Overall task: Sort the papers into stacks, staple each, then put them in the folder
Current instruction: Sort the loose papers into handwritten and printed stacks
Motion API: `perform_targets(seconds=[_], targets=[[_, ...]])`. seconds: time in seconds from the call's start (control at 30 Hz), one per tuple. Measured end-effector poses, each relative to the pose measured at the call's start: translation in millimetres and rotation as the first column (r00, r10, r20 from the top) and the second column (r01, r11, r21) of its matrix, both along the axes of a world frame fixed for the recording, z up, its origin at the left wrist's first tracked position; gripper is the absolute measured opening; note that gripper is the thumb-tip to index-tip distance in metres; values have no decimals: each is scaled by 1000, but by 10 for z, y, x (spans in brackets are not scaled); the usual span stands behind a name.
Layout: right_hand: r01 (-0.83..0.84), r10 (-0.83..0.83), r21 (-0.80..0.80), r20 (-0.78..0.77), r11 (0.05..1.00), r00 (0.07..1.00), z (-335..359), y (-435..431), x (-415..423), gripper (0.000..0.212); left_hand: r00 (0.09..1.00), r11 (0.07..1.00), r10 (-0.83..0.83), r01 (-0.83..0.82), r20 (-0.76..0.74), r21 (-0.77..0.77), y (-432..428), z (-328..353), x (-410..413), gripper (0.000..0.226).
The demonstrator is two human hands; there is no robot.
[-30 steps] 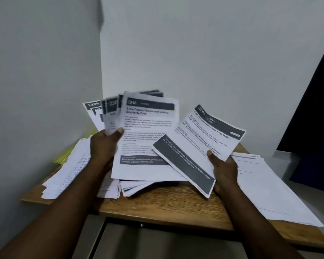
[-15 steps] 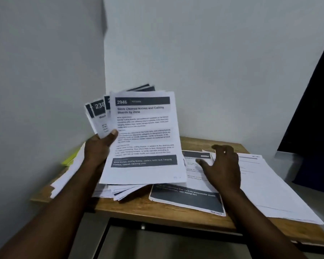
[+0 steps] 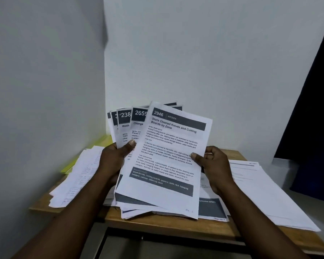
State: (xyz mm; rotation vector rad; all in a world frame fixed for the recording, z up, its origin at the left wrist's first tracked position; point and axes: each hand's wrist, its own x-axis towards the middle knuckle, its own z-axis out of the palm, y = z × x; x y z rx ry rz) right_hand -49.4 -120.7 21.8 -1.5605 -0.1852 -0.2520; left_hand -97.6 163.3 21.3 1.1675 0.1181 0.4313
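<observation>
Well, the left hand (image 3: 112,161) grips the fanned papers (image 3: 138,118) above the table (image 3: 176,226), thumb pressed on them; the right hand (image 3: 215,165) pinches the front sheet (image 3: 168,157), 2946, at its three o'clock edge. Sheets behind show only cropped headings; a flat sheet (image 3: 211,208) at five o'clock is mostly covered.

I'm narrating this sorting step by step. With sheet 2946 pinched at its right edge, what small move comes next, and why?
Probably draw sheet 2946 rightward off the fanned papers and lay it on the table. The right hand pinches its right edge, the left hand grips the fan behind it, and a dark-banded sheet lies flat just below.
</observation>
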Motion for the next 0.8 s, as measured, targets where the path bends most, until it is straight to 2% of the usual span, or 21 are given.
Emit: perform_targets(seconds=[0.1,0.23,0.3,0.37,0.43,0.53,0.63,0.73,0.8], targets=[[148,-144,-143,38,979,989,-74,-74,91,15,997,996,80,-81,21,41,47,34,4,8],[354,-344,-151,94,923,934,0,-363,238,21,966,966,243,-250,90,71,372,201,49,8],[386,-365,-356,127,851,922,1,-578,290,25,940,935,314,-330,131,129,573,257,53,14],[326,-326,-604,114,727,939,-122,-703,315,33,937,932,322,-339,135,126,722,239,51,16],[264,-300,-710,77,653,951,-315,-704,309,39,945,941,305,-318,117,116,800,183,33,9],[270,-320,-682,55,680,946,-508,-584,270,40,952,947,292,-302,95,109,799,75,18,16],[328,-347,-647,104,688,932,-529,-457,251,37,959,956,270,-278,84,99,819,1,-9,25],[343,-342,-631,129,696,931,-521,-379,312,36,966,956,251,-257,58,140,876,-30,6,36],[335,-346,-654,118,678,931,-531,-355,366,40,974,957,223,-228,44,179,872,-29,26,33]])
